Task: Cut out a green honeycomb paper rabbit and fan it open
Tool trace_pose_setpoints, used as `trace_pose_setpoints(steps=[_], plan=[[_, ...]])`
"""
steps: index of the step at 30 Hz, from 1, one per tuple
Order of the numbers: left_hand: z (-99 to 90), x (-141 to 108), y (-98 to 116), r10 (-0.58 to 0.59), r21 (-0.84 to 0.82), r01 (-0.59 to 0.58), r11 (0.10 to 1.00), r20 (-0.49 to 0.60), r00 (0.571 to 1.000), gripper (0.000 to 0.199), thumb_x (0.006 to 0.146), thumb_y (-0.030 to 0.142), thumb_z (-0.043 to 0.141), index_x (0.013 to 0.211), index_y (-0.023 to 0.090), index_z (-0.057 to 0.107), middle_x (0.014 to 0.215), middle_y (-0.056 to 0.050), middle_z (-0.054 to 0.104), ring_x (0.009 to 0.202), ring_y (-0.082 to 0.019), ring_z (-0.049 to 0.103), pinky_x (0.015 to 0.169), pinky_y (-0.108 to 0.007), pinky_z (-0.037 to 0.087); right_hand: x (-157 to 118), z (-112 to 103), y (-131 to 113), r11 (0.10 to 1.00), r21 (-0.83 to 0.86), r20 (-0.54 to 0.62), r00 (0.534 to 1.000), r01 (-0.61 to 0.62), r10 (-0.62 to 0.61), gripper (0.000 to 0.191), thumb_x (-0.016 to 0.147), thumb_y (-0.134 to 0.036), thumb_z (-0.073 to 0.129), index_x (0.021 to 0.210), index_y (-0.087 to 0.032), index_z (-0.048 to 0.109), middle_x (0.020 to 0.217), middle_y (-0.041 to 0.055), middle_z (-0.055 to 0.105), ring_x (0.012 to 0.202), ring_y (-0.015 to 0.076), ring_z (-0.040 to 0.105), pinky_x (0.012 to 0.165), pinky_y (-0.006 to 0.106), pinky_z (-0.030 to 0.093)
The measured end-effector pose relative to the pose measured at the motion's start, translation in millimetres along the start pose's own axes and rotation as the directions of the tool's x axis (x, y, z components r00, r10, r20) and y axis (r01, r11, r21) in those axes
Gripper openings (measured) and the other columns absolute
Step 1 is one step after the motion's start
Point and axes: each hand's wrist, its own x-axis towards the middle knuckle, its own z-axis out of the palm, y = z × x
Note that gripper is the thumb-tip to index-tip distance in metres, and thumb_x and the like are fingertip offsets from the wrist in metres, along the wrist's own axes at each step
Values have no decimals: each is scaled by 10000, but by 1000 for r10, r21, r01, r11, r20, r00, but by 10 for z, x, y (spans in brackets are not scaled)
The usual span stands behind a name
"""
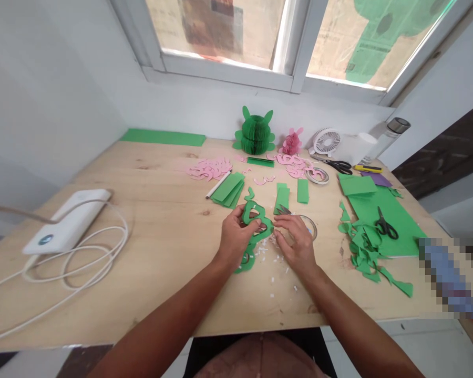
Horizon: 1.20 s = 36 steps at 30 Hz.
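Note:
My left hand (236,233) is closed on a green paper cutout (265,229) with curved edges and openings. My right hand (296,241) is at the cutout's right edge, thumb and fingertips close together; whether they pinch the edge or a small piece is too small to tell. Another green cutout (247,261) lies below my left hand. Small white bits (276,258) are scattered on the wood between my hands. A tape roll (310,227) lies behind my right hand, beside dark scissor tips (284,210).
Green scraps (364,249) and black scissors (386,224) lie at right. Pink cutouts (211,169), folded green papers (230,190) and a green honeycomb figure (256,134) stand or lie farther back. A white power bank (69,220) with cables is at left.

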Motion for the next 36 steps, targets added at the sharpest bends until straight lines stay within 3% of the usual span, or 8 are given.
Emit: trace_pose_setpoints(steps=[4,18,28,36], plan=[[-1,8,-10,-1,14,0,1000,13,1000,351,542,205,747,848,150,586,675,35,605,540,-112,617,575,-236,533,-11,18,38,995,-56,24,996,84,-83,154,810,-175,574,930,-250,635,991,79,653,946,242,597,861,453,448],[-10,22,0,0,7,0,1000,10,1000,305,544,195,733,815,156,596,659,36,610,514,-107,603,567,-237,520,-7,18,33,991,-100,127,989,88,-75,89,868,-178,478,876,-225,552,1061,94,595,1010,238,543,881,442,424],[-20,19,-34,-36,105,28,994,75,997,230,569,216,725,767,156,625,625,31,611,494,-112,593,544,-236,501,30,-43,97,980,-167,-84,992,-109,96,72,824,-180,535,770,-219,563,924,72,624,934,234,555,841,397,418],[18,-45,-12,-89,194,59,979,148,985,239,605,287,710,778,140,634,608,29,590,464,-93,563,500,-212,484,38,-47,54,987,-154,-106,994,-49,33,90,813,-136,532,825,-215,573,848,53,631,862,216,570,793,378,449]])
